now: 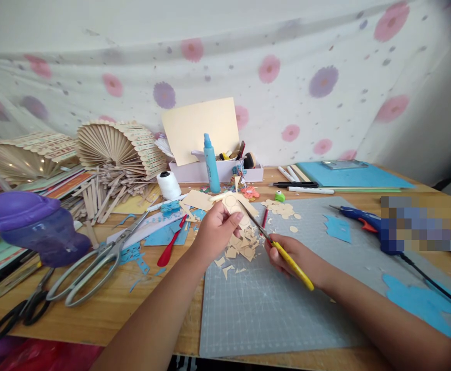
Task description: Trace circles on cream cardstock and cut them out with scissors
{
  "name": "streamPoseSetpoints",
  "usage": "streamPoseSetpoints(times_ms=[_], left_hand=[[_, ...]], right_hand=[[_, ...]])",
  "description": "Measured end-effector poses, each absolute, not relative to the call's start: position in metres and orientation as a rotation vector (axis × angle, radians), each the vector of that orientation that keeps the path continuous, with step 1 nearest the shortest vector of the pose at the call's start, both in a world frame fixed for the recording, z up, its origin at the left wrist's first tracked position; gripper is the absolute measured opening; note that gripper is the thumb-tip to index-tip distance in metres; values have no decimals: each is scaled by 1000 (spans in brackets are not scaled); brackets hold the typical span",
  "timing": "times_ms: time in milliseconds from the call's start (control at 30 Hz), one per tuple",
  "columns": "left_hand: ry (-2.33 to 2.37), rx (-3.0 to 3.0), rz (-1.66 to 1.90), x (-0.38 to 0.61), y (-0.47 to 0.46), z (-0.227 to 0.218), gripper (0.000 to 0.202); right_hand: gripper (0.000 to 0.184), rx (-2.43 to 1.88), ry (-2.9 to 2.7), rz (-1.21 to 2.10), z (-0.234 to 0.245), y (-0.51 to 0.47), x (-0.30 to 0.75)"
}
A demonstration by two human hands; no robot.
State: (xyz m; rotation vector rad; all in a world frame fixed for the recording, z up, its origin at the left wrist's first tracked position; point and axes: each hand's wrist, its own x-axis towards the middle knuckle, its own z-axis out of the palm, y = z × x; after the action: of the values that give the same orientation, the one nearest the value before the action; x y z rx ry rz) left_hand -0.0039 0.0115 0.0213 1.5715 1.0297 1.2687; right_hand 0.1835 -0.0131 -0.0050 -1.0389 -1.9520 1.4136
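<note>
Between the thumb and fingers of my left hand (218, 226) is a piece of cream paper (232, 204) with circles drawn on it. My right hand (293, 255) grips yellow-handled scissors (290, 264), whose blades point up and left to the paper's right edge. Whether the blades are closed on the paper I cannot tell. Below my hands, cream paper scraps (244, 245) lie heaped on the grey cutting mat (256, 309). Small cut cream circles (281, 208) are gathered just behind, towards the back of the mat.
Large silver scissors (94, 268), black-handled scissors (28, 306) and a purple cup (42, 226) stand or lie at left. A blue glue gun (364, 221) with a cord is at right. Behind are a blue glue bottle (211, 167), a thread spool (168, 185) and fan-shaped stick pieces (119, 149).
</note>
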Motion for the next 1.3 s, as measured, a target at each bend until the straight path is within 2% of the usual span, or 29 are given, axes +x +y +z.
streamPoseSetpoints(times_ms=[200,533,767,967,1167,1300], left_hand=[[1077,1596,1253,-4,9,24,16],[995,1574,1168,6,1,20,14],[985,1595,1162,4,2,18,13],[1014,1613,1147,4,4,14,16],[1062,1762,911,15,-2,2,20],[1043,1715,1015,17,-1,6,21]], right_hand=[[40,-1083,-1887,1411,-16,-10,178],[55,-903,-1953,1356,1,-20,177],[45,-983,-1895,1361,-13,-11,176],[48,-926,-1921,1356,-8,-16,176],[48,-906,-1854,1306,-17,-11,183],[49,-922,-1799,1310,-18,-5,188]])
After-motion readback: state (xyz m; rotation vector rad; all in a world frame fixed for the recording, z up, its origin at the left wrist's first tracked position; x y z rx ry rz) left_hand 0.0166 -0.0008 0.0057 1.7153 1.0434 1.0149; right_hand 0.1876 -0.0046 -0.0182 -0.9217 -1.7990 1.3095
